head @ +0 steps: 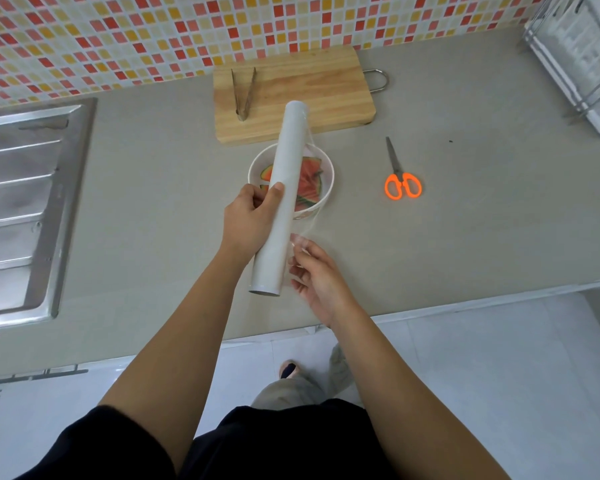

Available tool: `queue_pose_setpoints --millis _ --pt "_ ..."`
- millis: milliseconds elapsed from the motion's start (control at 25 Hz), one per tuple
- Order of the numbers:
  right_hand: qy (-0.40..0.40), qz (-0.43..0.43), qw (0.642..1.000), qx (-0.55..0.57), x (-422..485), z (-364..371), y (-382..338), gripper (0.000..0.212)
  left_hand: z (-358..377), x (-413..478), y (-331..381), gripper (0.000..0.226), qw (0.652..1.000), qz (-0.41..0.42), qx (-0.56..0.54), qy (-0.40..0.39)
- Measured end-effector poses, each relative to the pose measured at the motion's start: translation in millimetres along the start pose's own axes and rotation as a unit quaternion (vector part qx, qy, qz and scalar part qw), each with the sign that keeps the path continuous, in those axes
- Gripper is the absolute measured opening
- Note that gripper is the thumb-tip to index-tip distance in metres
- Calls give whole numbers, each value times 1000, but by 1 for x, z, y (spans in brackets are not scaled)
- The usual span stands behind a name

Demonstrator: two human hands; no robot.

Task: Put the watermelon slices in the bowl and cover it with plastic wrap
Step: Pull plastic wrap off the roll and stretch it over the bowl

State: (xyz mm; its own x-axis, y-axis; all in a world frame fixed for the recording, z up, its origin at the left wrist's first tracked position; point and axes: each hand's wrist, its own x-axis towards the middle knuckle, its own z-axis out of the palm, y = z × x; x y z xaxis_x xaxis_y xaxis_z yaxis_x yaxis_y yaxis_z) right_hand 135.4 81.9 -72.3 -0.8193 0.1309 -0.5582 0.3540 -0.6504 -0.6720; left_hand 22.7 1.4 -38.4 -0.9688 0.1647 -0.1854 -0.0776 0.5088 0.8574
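Note:
A white bowl (327,188) stands on the grey counter and holds several red watermelon slices (309,178) with green rinds. A long white roll of plastic wrap (284,188) is held above the bowl, lying front to back across it. My left hand (248,223) grips the roll around its middle. My right hand (317,275) pinches the loose clear film (309,223) at the roll's near end. A thin sheet of film stretches along the roll's right side over the bowl.
A wooden cutting board (312,95) with metal tongs (244,93) lies behind the bowl. Orange-handled scissors (400,174) rest on the counter to the right. A steel sink drainboard (25,209) is at the left, a dish rack (582,60) at the far right.

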Motion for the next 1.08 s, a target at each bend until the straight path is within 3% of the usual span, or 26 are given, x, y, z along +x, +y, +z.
queue_pose_setpoints --millis 280,680,1080 --pt "-30 58 984 165 2 -2 0 28 1 1 -2 31 999 -12 -34 -12" --pt "-35 40 982 181 8 -6 2 31 3 -1 -7 35 999 -20 -44 -7" --pt "-91 4 991 95 6 -10 0 31 3 1 -7 35 999 -14 -38 -5"
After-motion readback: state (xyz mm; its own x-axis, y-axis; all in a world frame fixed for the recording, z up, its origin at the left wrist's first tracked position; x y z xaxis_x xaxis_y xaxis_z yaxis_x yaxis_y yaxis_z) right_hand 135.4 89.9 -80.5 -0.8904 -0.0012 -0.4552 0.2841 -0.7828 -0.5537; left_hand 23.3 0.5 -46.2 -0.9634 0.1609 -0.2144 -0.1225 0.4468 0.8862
